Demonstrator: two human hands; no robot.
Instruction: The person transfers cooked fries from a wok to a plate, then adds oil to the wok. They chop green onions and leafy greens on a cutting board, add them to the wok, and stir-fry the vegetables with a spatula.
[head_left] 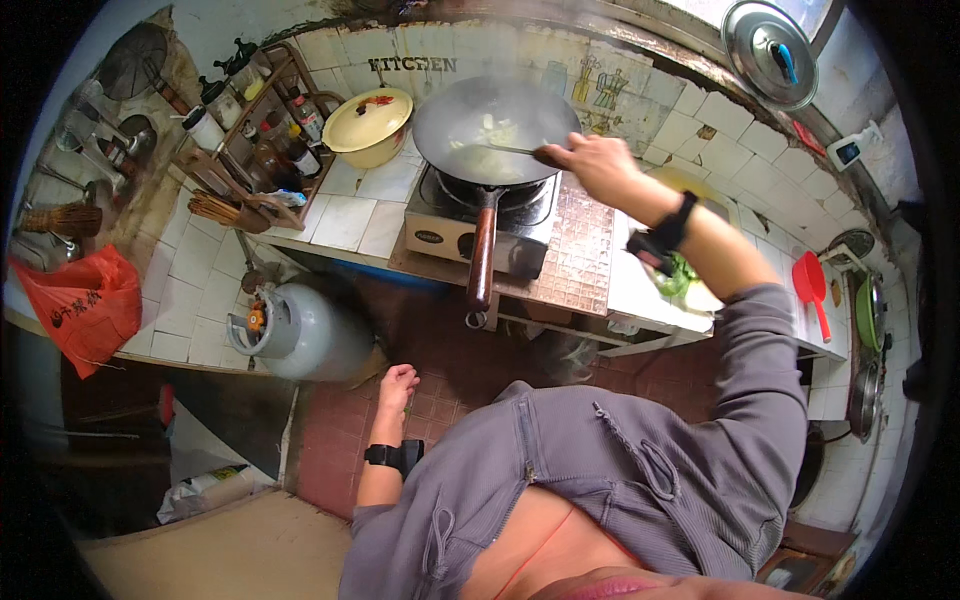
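My right hand (590,165) grips the wooden handle of a spatula (530,152), whose metal end reaches into a dark wok (440,120). Pale chopped pieces (497,135) lie in the wok amid steam. The wok sits on a gas stove (440,230), its long wooden handle pointing toward me. My left hand (398,388) hangs low beside my body, over the floor, with fingers curled; whether they hold anything small is unclear. Right of the stove, partly behind my forearm, are leafy greens (680,280) on the counter.
A grey gas cylinder (330,335) stands below the tiled counter at left. A lidded yellow pot (368,130), bottle rack (290,150), hanging utensils (135,130) and red bag (85,310) line the left side. A red dipper (808,280) and green basin (868,315) are at right.
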